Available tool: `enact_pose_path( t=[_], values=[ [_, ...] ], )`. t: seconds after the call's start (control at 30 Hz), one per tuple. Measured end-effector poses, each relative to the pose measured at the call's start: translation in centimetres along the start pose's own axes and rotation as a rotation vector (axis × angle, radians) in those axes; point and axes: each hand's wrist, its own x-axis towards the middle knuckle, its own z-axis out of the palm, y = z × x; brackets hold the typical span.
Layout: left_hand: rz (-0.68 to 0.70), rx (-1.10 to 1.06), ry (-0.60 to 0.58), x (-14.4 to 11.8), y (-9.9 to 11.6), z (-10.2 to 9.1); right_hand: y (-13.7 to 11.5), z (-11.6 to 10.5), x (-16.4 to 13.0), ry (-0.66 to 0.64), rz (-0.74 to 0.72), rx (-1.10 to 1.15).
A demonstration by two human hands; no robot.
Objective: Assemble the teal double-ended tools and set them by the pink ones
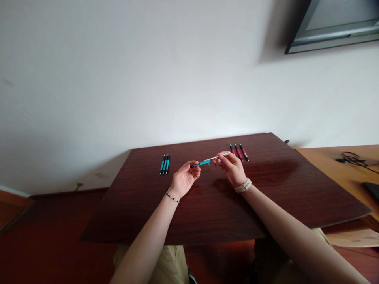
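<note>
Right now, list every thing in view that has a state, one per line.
teal pen: apart, barrel pinched in left hand fingers
white refill: sticking out of the barrel, held by right hand
three teal pens: lying side by side on table
three pink pens: lying side by side
black cable: loose on light desk

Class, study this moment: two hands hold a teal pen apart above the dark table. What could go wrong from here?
1. The thin white refill, pinched only by the right hand, might bend or slip.
2. A small part seems to hang under the teal pen barrel held by the left hand; it could drop and roll off the table.
3. A dropped piece could scatter the red pens nearby.
</note>
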Motion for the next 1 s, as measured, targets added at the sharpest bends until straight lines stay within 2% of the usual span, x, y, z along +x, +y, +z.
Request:
enact_pose_path(
  t=[0.23, 0.57, 0.73, 1.0],
  values=[
    [0.03, -0.035, 0.042, 0.0, 0.2, -0.2, -0.2, -0.3, 0.1, 0.082, -0.047, 0.016],
    [0.007, 0.027, 0.0, 0.0, -0.1, 0.3, 0.1, 0.5, -1.1, -0.105, 0.018, -0.079],
    [0.001, 0.032, 0.005, 0.0, -0.3, 0.1, 0.2, 0.7, -1.3, -0.108, 0.047, -0.068],
    [-0.01, 0.062, -0.027, -0.1, -0.4, 0.2, 0.3, 1.2, -1.3, -0.142, 0.127, 0.1]
  ],
)
